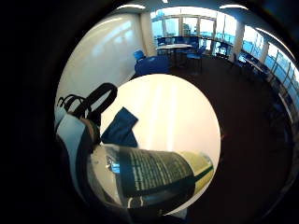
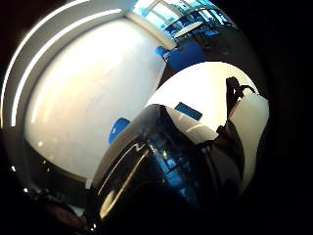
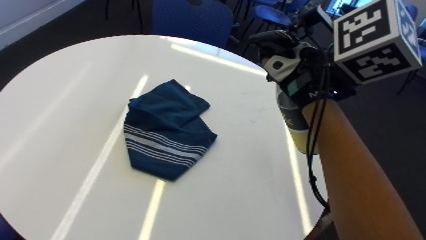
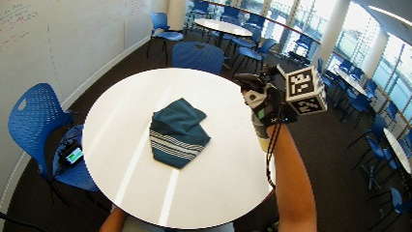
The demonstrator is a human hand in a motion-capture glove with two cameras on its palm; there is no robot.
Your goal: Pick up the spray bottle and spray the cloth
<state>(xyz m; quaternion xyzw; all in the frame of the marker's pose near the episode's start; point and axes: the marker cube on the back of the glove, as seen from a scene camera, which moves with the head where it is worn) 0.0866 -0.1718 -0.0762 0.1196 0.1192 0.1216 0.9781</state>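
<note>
- The gloved right hand (image 3: 293, 62) has its fingers wrapped around the spray bottle (image 3: 297, 127), holding it up by the top end, so the pick-up part looks done to me.
- The bottle is lifted off the table (image 3: 60, 100) and hangs at the table's edge, off to the side of the cloth (image 3: 166, 131) and well apart from it.
- It's gripped high, near the trigger end, probably so a finger can pull the trigger; can't actually see the nozzle or which way it points.
- The cloth is lying loosely folded near the middle of the table, striped end toward the person, flat enough to make an easy target.
- Next up is likely aiming the bottle at the cloth and squeezing.
</note>
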